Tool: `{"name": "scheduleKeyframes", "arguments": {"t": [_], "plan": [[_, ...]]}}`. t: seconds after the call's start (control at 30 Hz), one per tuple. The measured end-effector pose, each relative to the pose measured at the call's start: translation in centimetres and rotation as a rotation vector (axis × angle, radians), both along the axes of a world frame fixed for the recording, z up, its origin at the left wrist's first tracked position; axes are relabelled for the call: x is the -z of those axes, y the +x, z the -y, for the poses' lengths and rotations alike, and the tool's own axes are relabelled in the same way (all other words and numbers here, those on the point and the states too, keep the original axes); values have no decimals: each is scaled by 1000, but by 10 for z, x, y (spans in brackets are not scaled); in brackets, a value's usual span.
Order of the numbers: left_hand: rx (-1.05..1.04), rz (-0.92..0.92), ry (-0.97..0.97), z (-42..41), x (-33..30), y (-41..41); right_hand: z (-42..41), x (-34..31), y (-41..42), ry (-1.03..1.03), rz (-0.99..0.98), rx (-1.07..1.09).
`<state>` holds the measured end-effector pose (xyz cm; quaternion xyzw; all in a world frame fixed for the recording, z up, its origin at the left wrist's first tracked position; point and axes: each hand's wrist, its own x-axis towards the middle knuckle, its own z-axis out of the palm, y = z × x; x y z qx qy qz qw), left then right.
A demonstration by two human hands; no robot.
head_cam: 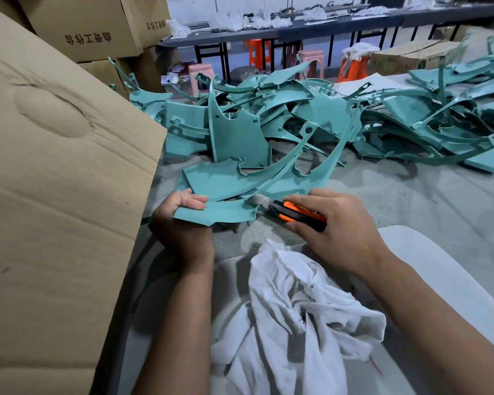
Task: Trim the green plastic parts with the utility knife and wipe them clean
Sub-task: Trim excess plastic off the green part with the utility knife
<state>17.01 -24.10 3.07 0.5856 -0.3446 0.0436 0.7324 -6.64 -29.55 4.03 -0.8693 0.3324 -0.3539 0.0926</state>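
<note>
While the left hand (183,212) pinches the near green part (220,209) by its left end, the right hand (334,223), wrapped round the knife (294,213), should shave flash lightly, blade angled away.

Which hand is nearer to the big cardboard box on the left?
Left. The left hand grips the green plastic part just beside the cardboard box; the right hand, holding the utility knife, is farther away.

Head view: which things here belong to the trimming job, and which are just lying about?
In use: green plastic part, utility knife, left hand, right hand, white rag.
Lying about: cardboard boxes, orange stools, pink stools.
</note>
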Motion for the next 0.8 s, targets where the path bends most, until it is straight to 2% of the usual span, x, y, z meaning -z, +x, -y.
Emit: {"name": "scheduleKeyframes", "arguments": {"t": [0.17,0.3,0.43,0.6,0.8], "plan": [[-30,-68,50,-3,-2,-1,3,0,-2,19,57,0],[-46,-95,62,-3,-4,-2,-3,-2,2,28,73,-102],[-42,-48,72,-5,-4,-3,-1,0,2,-4,-19,53],[-27,-64,78,-4,-4,-3,-4,0,4,-16,24,-59],[-28,-21,79,-6,-4,-3,-2,3,2,-77,-25,59]]}}
